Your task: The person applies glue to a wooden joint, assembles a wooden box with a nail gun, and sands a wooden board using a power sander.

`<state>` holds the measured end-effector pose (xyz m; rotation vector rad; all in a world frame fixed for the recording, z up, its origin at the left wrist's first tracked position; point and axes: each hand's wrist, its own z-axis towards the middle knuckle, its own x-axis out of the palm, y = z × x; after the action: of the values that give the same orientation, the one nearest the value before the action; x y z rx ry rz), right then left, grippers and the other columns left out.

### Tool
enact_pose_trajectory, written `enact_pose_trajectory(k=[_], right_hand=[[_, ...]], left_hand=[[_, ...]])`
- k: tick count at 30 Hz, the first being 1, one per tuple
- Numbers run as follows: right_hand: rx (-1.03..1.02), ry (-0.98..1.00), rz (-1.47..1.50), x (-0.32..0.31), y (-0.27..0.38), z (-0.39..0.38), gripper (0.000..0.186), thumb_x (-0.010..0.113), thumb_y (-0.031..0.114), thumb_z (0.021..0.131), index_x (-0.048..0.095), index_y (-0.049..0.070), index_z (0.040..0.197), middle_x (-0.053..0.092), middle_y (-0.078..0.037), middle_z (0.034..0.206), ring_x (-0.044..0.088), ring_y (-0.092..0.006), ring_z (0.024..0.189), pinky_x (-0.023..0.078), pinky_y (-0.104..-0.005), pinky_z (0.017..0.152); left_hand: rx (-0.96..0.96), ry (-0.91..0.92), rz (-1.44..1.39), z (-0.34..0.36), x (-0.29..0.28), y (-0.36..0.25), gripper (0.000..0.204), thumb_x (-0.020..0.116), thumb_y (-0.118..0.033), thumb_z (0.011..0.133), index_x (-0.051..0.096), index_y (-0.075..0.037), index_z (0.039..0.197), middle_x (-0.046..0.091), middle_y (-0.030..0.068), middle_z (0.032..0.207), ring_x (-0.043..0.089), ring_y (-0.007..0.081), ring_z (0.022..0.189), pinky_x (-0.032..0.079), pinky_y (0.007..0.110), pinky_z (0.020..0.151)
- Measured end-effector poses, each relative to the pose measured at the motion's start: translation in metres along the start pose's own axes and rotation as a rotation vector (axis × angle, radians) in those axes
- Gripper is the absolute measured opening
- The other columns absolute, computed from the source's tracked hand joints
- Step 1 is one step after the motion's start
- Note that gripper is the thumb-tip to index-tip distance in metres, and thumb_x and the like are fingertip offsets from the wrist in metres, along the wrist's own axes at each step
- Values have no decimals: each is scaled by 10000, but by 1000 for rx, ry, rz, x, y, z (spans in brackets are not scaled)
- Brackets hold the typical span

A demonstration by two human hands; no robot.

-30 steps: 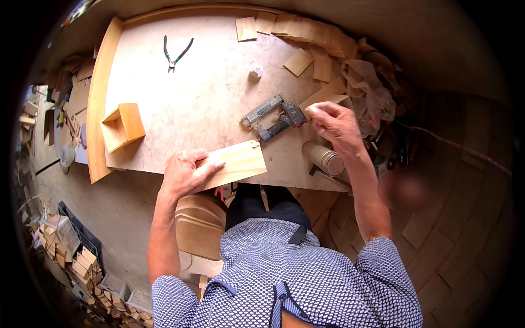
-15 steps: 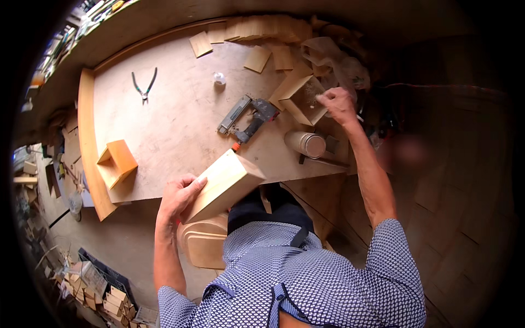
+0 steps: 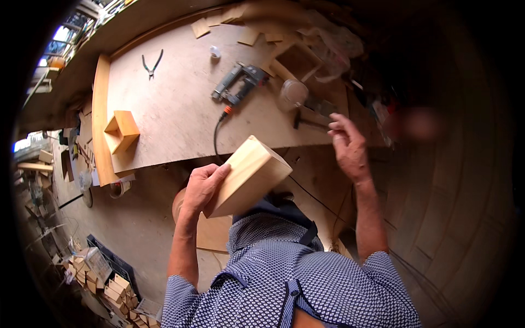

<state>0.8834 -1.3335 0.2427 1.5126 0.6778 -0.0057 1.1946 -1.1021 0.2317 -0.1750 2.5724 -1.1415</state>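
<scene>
My left hand [image 3: 205,188] is closed around one side of a pale wooden box [image 3: 251,177], held tilted in front of my body below the table edge. Over the table's right front edge, my right hand [image 3: 350,150] has its fingers loosely bent and apart, with nothing visible in them. Just past its fingertips lies a flat dark piece [image 3: 321,106], beside a round container [image 3: 294,93]. A nail gun [image 3: 238,85] with an orange hose fitting rests mid-table. Behind the container stands an open wooden box [image 3: 298,60]; its contents are too dark to make out.
Pliers [image 3: 151,65] and a small clear bottle [image 3: 215,52] lie on the table [image 3: 175,109]. An orange-brown open wooden box [image 3: 122,133] stands at the left edge. Thin wooden pieces [image 3: 249,36] and a plastic bag [image 3: 333,52] sit at the back. Wood blocks [image 3: 117,290] fill the lower left.
My right hand has drawn back from the open box toward me, its fingers loosening. The held wooden box has moved right and slightly up with my left hand. The view has shifted.
</scene>
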Motion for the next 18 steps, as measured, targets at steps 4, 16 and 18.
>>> enact_pose_trajectory(k=[4, 16, 18], right_hand=[[165, -27, 276, -10, -42, -105, 250, 641, 113, 1046, 704, -20, 1249, 763, -94, 1033, 730, -148, 936, 583, -277, 858], [338, -406, 636, -85, -89, -316, 261, 672, 220, 1078, 746, 12, 1218, 763, -30, 1041, 703, -89, 1005, 558, -241, 866], [303, -586, 597, -85, -98, -335, 209, 727, 177, 1041, 766, 5, 1155, 768, -8, 976, 691, -54, 933, 539, -223, 803]], left_hand=[[268, -78, 424, -59, 82, -11, 434, 776, -468, 949, 775, -36, 907, 680, 132, 696, 637, 207, 615, 508, 357, 616], [549, 293, 851, -133, 260, -31, 376, 770, -406, 952, 768, -32, 924, 692, 161, 727, 688, 317, 661, 533, 389, 644], [636, 364, 920, -131, 285, -34, 315, 766, -350, 952, 764, -38, 904, 687, 167, 719, 688, 359, 660, 534, 404, 634]])
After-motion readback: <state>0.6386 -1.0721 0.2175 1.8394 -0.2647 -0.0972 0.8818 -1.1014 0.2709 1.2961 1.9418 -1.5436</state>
